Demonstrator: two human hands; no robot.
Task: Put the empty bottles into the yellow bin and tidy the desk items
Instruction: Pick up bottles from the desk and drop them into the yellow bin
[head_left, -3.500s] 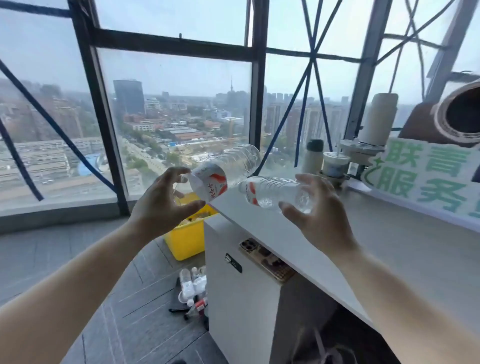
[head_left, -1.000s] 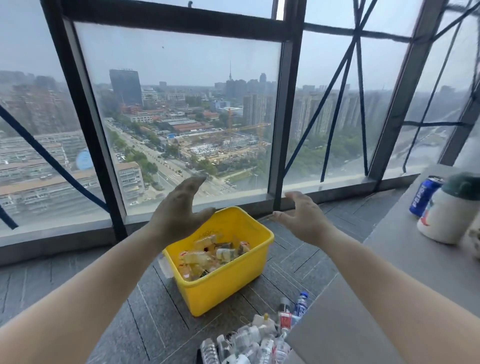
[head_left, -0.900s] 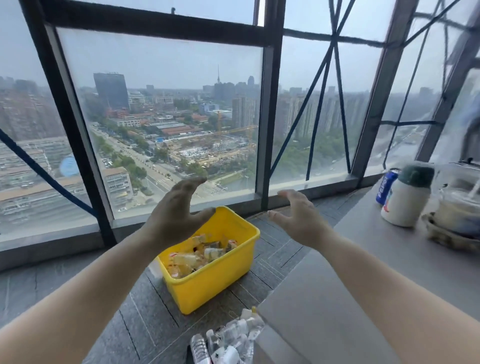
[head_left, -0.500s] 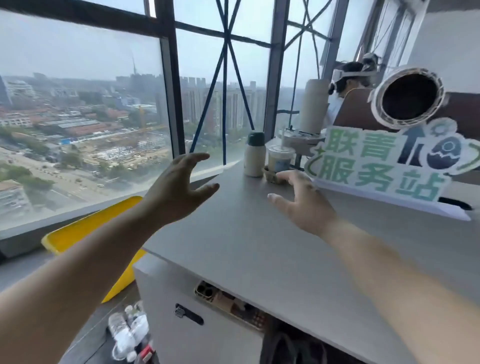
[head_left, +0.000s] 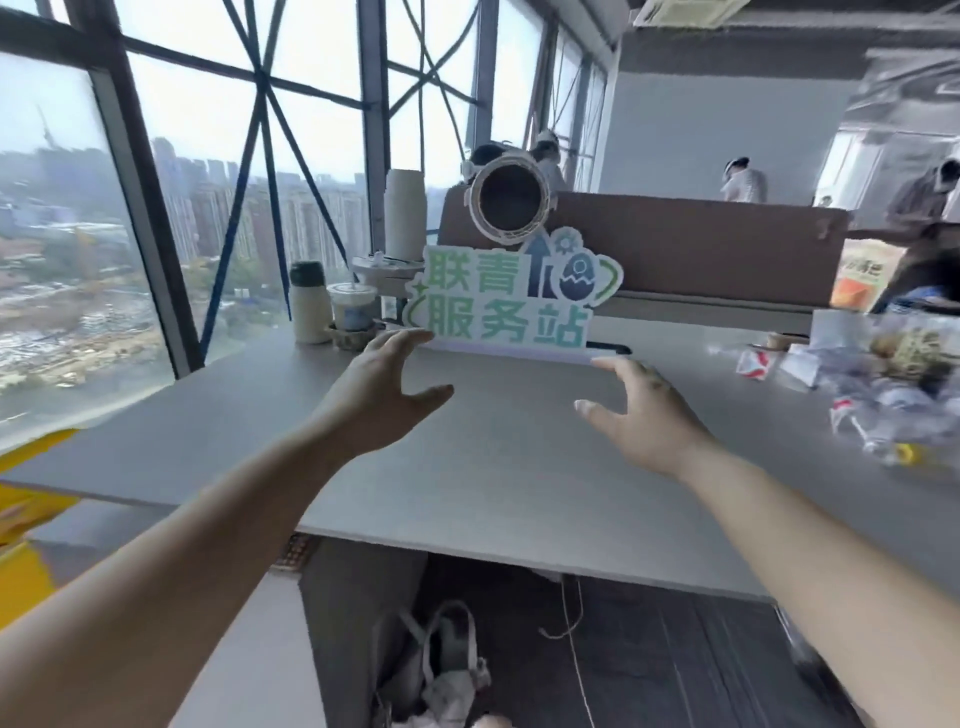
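A: So where are the empty bottles being seen?

B: At the far right of the table, as a blurred heap of crumpled clear plastic. Nothing is being held. The left hand and the right hand are being shown above the bare middle of the table, fingers spread and relaxed.

A: Which hand is being favoured by that layout?

B: The right, it is being judged. The heap is lying off to its right, well apart from it, and farther again from the left. A sideways reach to the right is being called for.

A: And the long axes of the bottles?

B: Those cannot be told; the heap is being smeared by blur.

A: Where is the yellow bin being placed in all this?

B: At the left edge of the view, below the table's level, on the opposite side from the heap. A carry across is being implied.

A: Is any writing being made out?

B: Green characters, 联青服务站, are being read on the standing sign just beyond the hands. Red-and-white labels are being glimpsed on the bottles, but no brand is being resolved.
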